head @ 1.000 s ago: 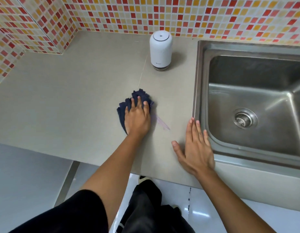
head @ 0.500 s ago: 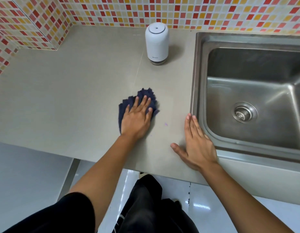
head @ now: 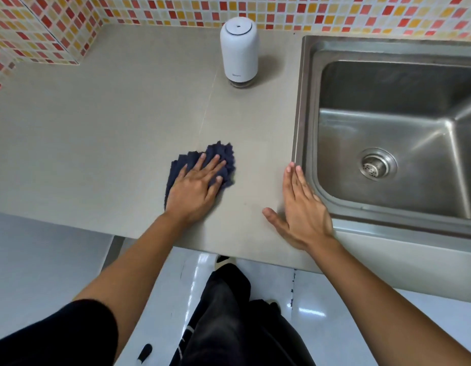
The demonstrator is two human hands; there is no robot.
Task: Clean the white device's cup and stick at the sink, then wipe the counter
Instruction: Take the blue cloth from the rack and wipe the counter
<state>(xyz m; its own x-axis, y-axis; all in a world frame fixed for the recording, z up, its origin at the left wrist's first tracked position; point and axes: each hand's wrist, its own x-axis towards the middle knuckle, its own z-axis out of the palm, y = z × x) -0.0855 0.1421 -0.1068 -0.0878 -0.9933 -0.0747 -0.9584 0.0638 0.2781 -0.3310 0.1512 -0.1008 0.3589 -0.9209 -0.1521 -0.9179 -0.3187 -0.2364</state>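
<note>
My left hand presses flat on a dark blue cloth on the beige counter, fingers spread over it. My right hand rests flat and empty on the counter beside the steel sink, fingers together and thumb out. The white device stands upright and assembled at the back of the counter, near the sink's left rim. Its cup and stick are not visible separately.
A mosaic tile wall of red, orange and yellow runs along the back and left. The sink drain sits in the basin's middle. The counter's front edge lies just below my hands, with a white floor beneath.
My left hand has slid the cloth slightly right and toward me over the counter. The purple smear beside the cloth is gone. My right hand has stayed flat beside the sink.
</note>
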